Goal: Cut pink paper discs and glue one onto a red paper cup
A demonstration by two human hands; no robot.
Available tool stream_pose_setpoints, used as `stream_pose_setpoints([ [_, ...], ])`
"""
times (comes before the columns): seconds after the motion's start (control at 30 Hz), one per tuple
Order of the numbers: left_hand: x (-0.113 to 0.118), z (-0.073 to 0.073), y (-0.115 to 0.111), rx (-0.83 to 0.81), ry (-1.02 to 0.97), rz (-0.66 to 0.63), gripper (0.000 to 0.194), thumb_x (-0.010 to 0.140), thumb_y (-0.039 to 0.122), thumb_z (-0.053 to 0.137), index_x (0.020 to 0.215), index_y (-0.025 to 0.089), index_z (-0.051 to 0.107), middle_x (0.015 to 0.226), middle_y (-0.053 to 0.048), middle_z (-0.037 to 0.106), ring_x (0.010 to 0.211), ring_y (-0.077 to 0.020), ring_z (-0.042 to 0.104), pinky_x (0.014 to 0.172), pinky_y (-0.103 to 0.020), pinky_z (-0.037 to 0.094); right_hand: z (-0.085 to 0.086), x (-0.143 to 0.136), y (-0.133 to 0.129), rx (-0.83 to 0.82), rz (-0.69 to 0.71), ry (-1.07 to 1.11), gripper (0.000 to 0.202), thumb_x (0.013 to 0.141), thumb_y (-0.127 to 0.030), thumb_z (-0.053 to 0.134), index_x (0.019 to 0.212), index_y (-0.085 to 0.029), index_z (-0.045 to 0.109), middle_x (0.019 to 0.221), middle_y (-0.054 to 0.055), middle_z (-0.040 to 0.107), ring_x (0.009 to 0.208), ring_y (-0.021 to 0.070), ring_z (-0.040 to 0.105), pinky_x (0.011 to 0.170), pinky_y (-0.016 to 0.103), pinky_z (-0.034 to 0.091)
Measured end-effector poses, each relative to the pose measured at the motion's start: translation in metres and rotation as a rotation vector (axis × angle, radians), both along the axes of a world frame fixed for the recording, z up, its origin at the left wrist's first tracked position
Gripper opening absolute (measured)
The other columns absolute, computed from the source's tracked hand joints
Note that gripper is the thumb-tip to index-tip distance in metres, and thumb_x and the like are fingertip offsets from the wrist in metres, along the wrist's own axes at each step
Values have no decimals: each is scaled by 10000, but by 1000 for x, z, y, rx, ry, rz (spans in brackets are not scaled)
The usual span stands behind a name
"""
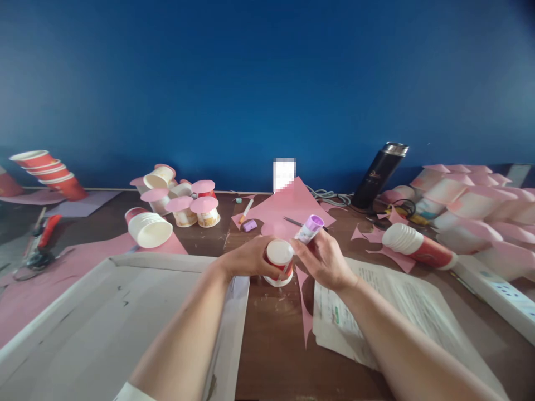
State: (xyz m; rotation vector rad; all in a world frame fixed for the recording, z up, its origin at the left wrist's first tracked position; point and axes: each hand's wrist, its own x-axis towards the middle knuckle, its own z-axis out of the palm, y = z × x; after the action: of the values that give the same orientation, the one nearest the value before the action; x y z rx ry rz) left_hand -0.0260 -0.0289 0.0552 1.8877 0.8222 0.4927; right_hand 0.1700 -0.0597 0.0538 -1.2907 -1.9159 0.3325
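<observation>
My left hand (249, 256) wraps around a red and white paper cup (279, 254) that stands upside down on the brown table, its white base facing up. In my right hand (326, 263) is a glue stick (308, 230) with a purple end, held slanted; its tip is at the right edge of the cup's base. Whether the tip touches is hard to tell. Just behind the cup lies a large pink paper sheet (288, 203), with a dark pointed tool (292, 221) on it. A curved pink paper scrap (306, 312) lies in front of my right hand.
Pink-topped paper cups (204, 207) stand at the back left, and many more cups (480, 200) are piled at right. Nested cups (418, 245) lie near a black flask (378, 175). A white tray (159, 259) fills the left front; printed papers (376, 312) lie under my right forearm.
</observation>
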Motion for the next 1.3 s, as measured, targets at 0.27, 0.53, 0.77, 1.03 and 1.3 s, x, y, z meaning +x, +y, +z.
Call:
stream_pose_setpoints([
  [0.27,-2,2,-1,-12,3,-15,358,590,277,778,898,158,640,913,-38,666,851,-198,597,747,-302,448,4,1,-1,0,6,-23,286,852,-444,532,726,-206,437,702,3,517,597,129,459,564,259,357],
  [0.53,-2,0,-1,-3,14,1,433,571,328,797,935,159,636,888,-39,661,812,-195,596,694,-296,452,2,-2,4,-12,93,44,285,833,-453,581,743,-198,492,658,-16,508,563,107,438,558,246,364],
  [0.77,-2,-1,1,50,-6,-19,400,611,325,769,954,167,639,913,-37,666,870,-203,593,754,-306,453,4,-5,1,20,-19,-7,294,833,-460,561,726,-197,486,668,-4,533,564,115,458,545,247,350],
  [1.03,-4,-6,2,50,15,10,424,602,331,767,973,167,641,903,-29,678,835,-196,600,715,-286,454,-1,-11,7,131,-84,-21,275,824,-448,577,734,-196,513,688,1,548,578,121,481,557,249,351],
  [1.3,-5,-8,5,7,16,-42,429,609,312,759,996,166,645,877,-25,677,817,-194,603,705,-282,454,0,-17,2,-2,70,-11,271,810,-440,609,711,-198,538,640,-11,573,570,128,518,569,245,386],
])
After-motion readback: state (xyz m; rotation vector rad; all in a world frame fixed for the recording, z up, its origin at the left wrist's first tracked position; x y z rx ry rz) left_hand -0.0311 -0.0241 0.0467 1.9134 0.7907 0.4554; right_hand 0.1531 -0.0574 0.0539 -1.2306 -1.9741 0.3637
